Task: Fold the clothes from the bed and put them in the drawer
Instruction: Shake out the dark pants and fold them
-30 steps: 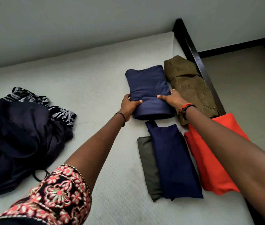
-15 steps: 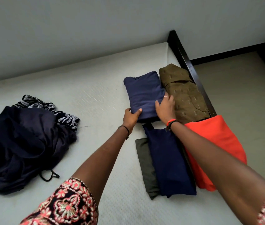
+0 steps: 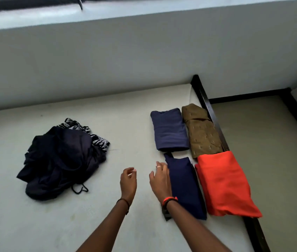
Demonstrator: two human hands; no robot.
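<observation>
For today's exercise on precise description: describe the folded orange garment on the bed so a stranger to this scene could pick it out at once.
Start at the dark bed frame along the mattress's right edge, where four folded garments lie in two rows. The folded orange garment is in the nearer row, on the frame side, beside a folded navy piece. It is the only bright item; its neighbours are navy or olive-brown.

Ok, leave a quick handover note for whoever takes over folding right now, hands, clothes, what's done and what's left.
Left hand and right hand: both open and empty, above the mattress.
Folded, along the bed's right edge: navy piece, olive-brown piece, orange piece, second navy piece with a grey-green one partly showing beneath it.
Left: fold the dark unfolded pile, patterned garment included. Nothing is in the drawer, which is out of view.
</observation>
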